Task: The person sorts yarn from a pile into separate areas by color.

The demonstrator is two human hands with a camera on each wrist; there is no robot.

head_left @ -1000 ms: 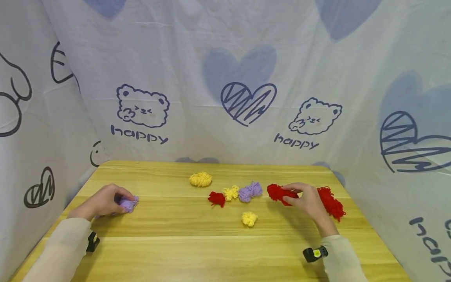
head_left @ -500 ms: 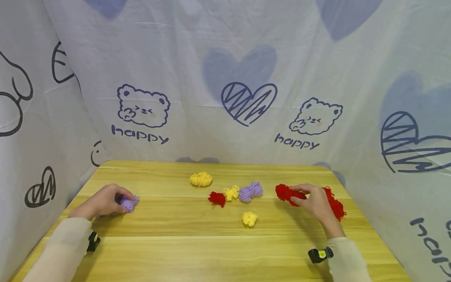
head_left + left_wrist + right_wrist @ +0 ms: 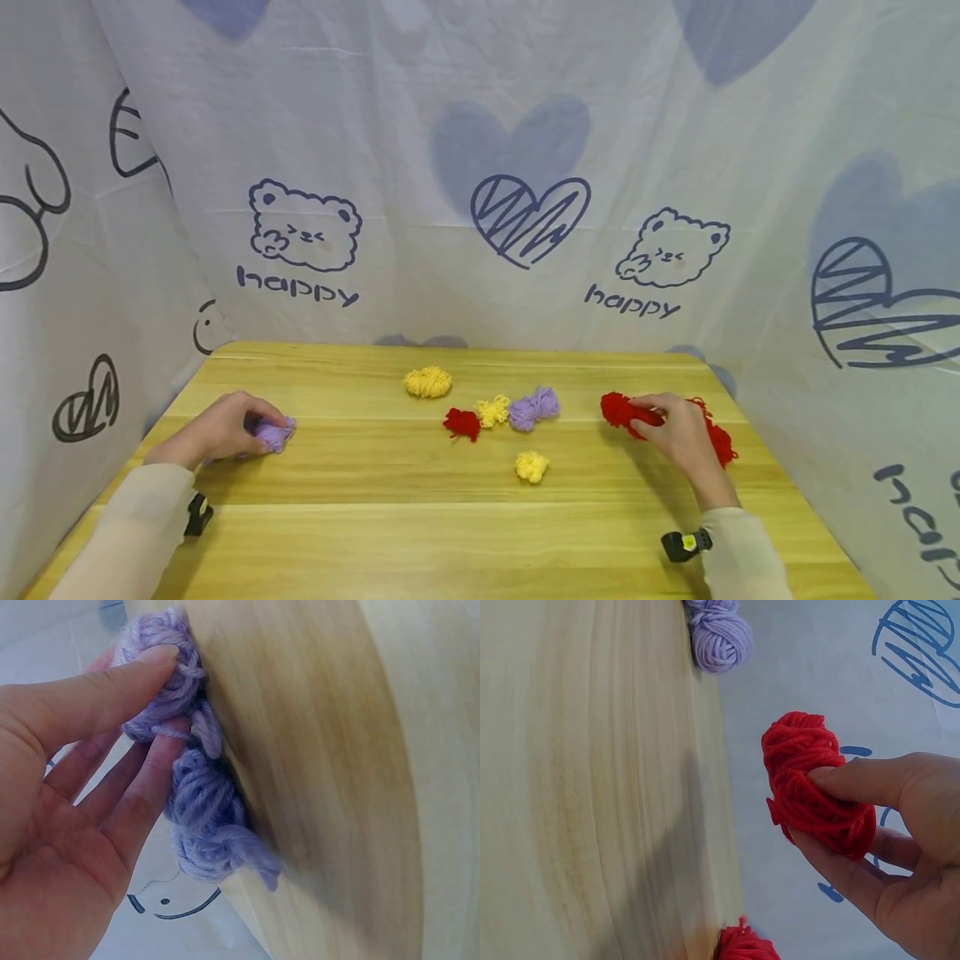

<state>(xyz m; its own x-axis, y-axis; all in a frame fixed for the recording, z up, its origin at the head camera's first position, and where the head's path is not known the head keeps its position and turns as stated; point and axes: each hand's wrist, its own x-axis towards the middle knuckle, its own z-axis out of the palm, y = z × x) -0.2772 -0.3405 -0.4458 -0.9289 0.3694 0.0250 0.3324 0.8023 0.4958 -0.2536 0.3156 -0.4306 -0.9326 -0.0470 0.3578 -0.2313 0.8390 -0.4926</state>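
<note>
At the table's left side my left hand pinches a bundle of lilac yarn. The left wrist view has the thumb on top of this lilac yarn, with a second lilac clump below the fingers, close to the wood. My right hand grips a red yarn bundle between thumb and fingers. Seen from the right wrist, that red bundle is held above the table, over its shadow. Behind the right hand lies another red yarn bundle, partly hidden by the hand.
Mid-table, a small red yarn piece, a yellow one and a lilac bundle lie in a row. A yellow bundle is farther back, a yellow clump nearer. A printed cloth hangs behind the wooden table.
My right hand has moved to the right with the red yarn bundle, away from the lilac bundle and closer to the other red one. The left hand has stayed in place.
</note>
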